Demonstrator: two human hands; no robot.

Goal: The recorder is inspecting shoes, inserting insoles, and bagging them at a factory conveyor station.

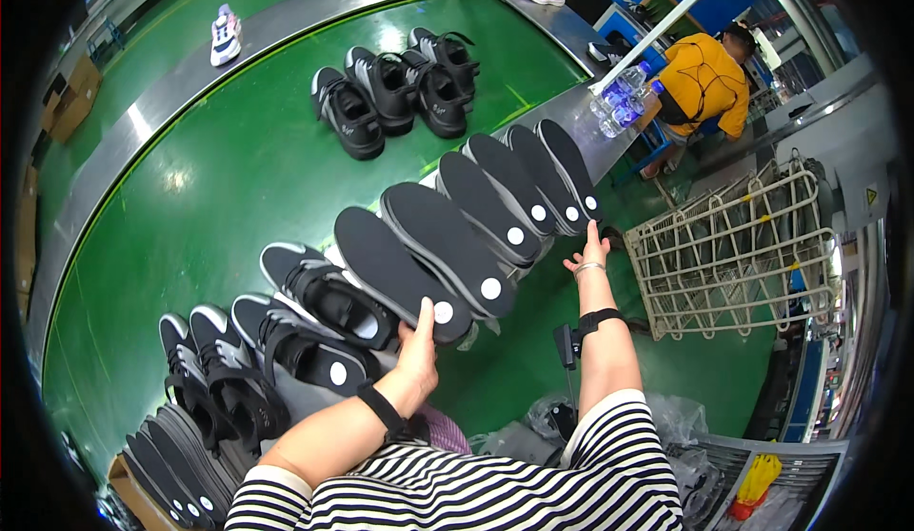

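Observation:
Several stacks of black insoles, each with a round white sticker at the heel, lie in a slanted row along the green table's near edge. My left hand [417,358] is closed on the heel end of the nearest insole stack [386,264], thumb on top beside its sticker; its other fingers are mostly hidden. My right hand [591,253] is at the heel of the farthest insole stack [564,161], fingers stretched out and fingertips at its edge, not wrapped round it. Left of the insoles, a black-and-grey sneaker [328,293] stands close to my left hand.
More black sneakers [224,369] and an insole pile [181,460] sit at the lower left. Several black shoes [390,93] stand mid-table. Water bottles [624,102] are at the far corner, a wire rack [733,255] at right. A person in yellow [705,83] sits beyond.

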